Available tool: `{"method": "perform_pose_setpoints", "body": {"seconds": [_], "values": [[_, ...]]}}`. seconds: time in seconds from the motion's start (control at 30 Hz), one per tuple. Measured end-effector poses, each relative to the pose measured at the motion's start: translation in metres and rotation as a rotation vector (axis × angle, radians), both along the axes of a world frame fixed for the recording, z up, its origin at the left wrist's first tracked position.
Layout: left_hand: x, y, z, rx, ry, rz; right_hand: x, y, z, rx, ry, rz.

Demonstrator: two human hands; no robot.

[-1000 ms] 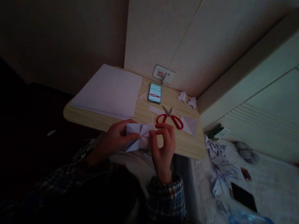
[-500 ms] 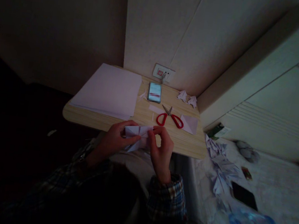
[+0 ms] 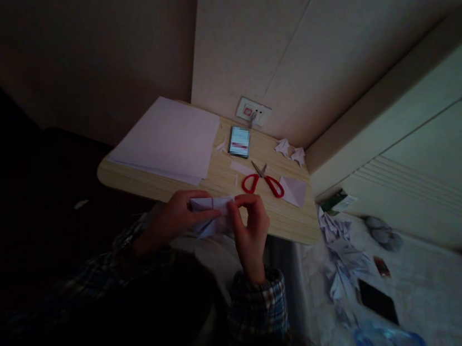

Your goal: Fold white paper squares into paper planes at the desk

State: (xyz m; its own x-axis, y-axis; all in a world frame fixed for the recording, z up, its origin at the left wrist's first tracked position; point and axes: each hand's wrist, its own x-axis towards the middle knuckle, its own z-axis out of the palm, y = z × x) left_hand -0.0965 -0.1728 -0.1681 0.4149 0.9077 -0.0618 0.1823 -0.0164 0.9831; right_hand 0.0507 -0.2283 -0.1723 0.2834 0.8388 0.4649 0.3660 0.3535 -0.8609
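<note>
A partly folded sheet of white paper [image 3: 213, 223] is held between both hands, just off the table's front edge. My left hand [image 3: 179, 214] grips its left side, thumb lying across the front. At the upper right corner, the thumb and forefinger of my right hand [image 3: 250, 223] pinch the paper. Beyond the hands lie red-handled scissors [image 3: 262, 178], blades pointing to the wall and slightly apart. A creased paper square [image 3: 294, 191] rests right of them. Paper strips [image 3: 240, 168] are scattered to their left.
A stack of white paper [image 3: 168, 138] covers the table's left part. A lit phone [image 3: 240, 142] lies below a wall socket [image 3: 253, 111]. Two folded paper figures [image 3: 282, 147] sit at the back right. On the bed are folded papers [image 3: 347, 252], a dark phone [image 3: 378, 301] and a blue plastic item [image 3: 389, 344].
The folded paper has tilted slightly, its left end dipping and its lower flap shifting. My right fingers have moved a little along its upper right edge. The table things have not moved.
</note>
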Motion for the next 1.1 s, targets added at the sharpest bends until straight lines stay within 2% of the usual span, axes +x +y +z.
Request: {"method": "perform_pose_setpoints", "body": {"seconds": [0.17,0.4,0.57,0.83,1.1], "values": [[-0.001,0.0,-0.001,-0.021,-0.036,-0.013,0.001,0.0,0.0,-0.029,0.072,0.001],[-0.002,0.002,0.003,0.12,0.048,-0.053,0.0,0.001,0.002,-0.032,0.064,0.028],[-0.002,-0.002,0.009,0.212,0.039,-0.006,-0.003,0.001,0.002,-0.042,0.045,0.009],[-0.001,-0.003,0.012,0.237,0.039,0.038,-0.003,0.0,0.003,-0.076,0.043,0.035],[-0.003,-0.001,0.01,0.271,0.095,-0.099,-0.005,0.0,0.006,-0.048,0.003,0.045]]}}
